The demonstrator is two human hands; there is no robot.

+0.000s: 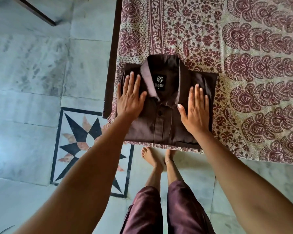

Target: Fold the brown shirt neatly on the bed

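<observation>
- The brown shirt (161, 122) lies folded into a compact rectangle at the near corner of the bed (254, 68), collar (149, 78) up, label visible.
- The left hand (131, 97) lies flat on the shirt's left part, fingers straight and a little spread, gripping nothing.
- The right hand (195, 108) presses flat on the right part, fingers straight, thumb out toward the collar, also gripping nothing.
- Both arms reach forward, nearly straight.
- Bare feet (152, 159) stand on the marble floor (32, 65) beside the bed.
</observation>
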